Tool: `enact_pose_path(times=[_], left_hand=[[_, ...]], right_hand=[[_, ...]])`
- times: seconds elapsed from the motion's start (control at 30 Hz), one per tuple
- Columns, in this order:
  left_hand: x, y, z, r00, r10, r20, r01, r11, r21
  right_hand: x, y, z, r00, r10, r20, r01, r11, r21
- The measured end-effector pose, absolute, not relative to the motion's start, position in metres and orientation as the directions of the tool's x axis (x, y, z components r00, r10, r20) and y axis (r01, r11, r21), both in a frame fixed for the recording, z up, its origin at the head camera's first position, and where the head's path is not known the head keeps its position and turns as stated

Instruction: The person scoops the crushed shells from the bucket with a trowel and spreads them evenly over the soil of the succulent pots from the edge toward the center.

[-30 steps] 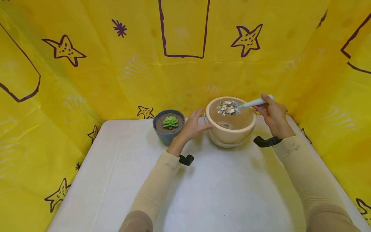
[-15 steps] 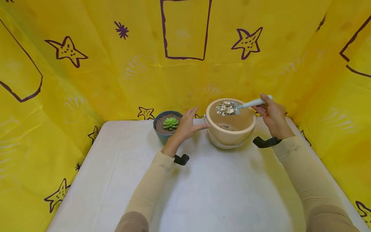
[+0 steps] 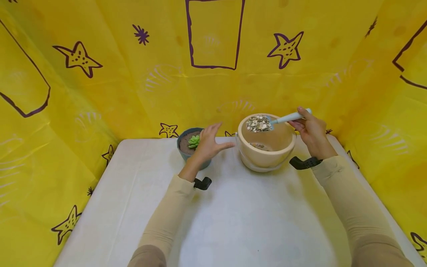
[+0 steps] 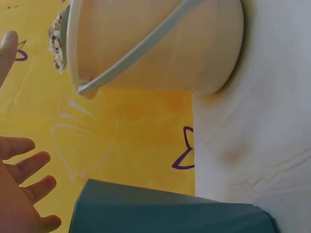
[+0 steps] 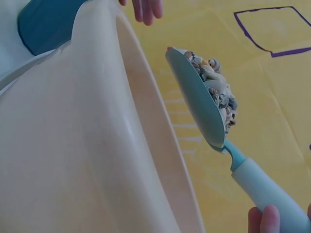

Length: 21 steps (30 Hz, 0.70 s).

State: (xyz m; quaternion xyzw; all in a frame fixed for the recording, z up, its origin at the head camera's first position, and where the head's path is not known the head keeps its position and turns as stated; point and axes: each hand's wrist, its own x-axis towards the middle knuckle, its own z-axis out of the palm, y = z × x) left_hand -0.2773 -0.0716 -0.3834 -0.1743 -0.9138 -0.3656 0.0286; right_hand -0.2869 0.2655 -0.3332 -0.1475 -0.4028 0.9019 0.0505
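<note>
My right hand [image 3: 313, 130] grips the pale blue handle of a small scoop [image 5: 200, 104], held above the cream bucket [image 3: 265, 157]. Small seashells [image 5: 218, 94] are heaped on its blade. More shells lie at the bottom of the bucket, partly hidden by its wall. Between bucket and plant, my left hand [image 3: 209, 145] is in the air with fingers spread and thumb toward the bucket, holding nothing. Behind it stands a blue-grey pot [image 4: 170, 211] of brown soil with a green succulent [image 3: 194, 141], partly covered by the fingers in the head view.
The white tabletop [image 3: 233, 215] carries the bucket and pot near its far edge. Yellow cloth [image 3: 213, 89] with starfish drawings hangs close behind and on both sides. A white bail handle [image 4: 141, 48] hangs down the bucket's side.
My left hand has moved left, away from the bucket rim, and now overlaps the plant pot. The loaded scoop has shifted slightly left above the bucket.
</note>
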Motion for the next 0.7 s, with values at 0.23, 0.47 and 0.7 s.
enact_pose_path(times=[0.23,0.47,0.7], left_hand=[[-0.277,-0.084,-0.383,-0.937,0.296,0.185,0.341,0.667,0.662],[-0.275,-0.098,-0.383,-0.939,0.273,0.209,0.343,0.682,0.646],[-0.273,-0.109,-0.382,-0.956,0.227,0.185,0.293,0.703,0.648]], right_hand=[[-0.289,0.259,-0.331,-0.95,0.223,-0.217,0.012,-0.67,-0.742],[-0.29,0.253,-0.328,-0.949,0.222,-0.223,0.018,-0.67,-0.742],[-0.293,0.245,-0.326,-0.952,0.206,-0.226,0.037,-0.656,-0.754]])
